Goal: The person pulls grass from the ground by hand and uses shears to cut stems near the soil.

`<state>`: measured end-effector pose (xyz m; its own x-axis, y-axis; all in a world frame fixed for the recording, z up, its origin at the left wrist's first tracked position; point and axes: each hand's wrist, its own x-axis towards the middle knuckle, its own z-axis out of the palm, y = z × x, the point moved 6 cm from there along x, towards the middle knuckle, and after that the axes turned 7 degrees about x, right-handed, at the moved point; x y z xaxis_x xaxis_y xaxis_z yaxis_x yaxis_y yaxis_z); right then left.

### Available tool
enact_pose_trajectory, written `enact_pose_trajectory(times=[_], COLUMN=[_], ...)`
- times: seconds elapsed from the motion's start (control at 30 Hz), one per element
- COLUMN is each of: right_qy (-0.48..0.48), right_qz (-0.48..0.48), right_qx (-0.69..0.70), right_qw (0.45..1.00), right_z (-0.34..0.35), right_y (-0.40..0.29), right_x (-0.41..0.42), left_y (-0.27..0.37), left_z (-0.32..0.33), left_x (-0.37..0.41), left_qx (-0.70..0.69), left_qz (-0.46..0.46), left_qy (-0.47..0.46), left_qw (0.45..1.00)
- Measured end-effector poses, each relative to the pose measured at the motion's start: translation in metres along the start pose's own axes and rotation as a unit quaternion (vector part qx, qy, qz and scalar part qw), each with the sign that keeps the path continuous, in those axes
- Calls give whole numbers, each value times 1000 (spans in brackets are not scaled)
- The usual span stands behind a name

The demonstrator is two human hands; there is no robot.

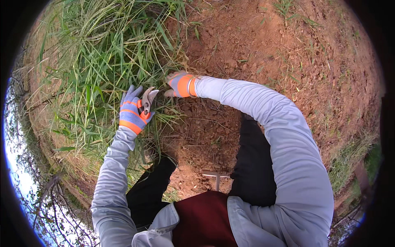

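My left hand (133, 112), in a grey and orange work glove, holds a pair of pruning shears (148, 100) against the palm, their curved metal blades pointing up and right. It lies against tall green grass (117, 58). To its right, my right hand (180, 84), gloved alike, reaches to the base of the grass clump where it meets reddish soil (228, 61). Its fingertips are partly lost among the stems, so whether they grip any cannot be told.
A T-shaped bar (217, 175), seemingly metal or wood, lies on the ground between my dark-trousered legs. Bare branches (51, 188) stand at the lower left. Sparse weeds (285, 10) grow in the soil at the upper right, and more grass (348, 163) at the right edge.
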<state>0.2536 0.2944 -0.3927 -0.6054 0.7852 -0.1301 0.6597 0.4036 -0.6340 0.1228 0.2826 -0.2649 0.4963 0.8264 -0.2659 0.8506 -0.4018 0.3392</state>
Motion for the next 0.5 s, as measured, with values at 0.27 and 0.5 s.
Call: enact_pose_trajectory(times=[0.27, 0.5], right_qy=[142, 74], right_qz=[280, 380], right_qx=[362, 383], right_qw=[878, 839], right_z=[-37, -3], right_y=[141, 161], right_x=[-130, -224], left_y=[-61, -175], left_z=[34, -115], left_x=[2, -29], left_qx=[384, 448], left_qz=[30, -66], left_qy=[-15, 8], left_qw=[923, 891])
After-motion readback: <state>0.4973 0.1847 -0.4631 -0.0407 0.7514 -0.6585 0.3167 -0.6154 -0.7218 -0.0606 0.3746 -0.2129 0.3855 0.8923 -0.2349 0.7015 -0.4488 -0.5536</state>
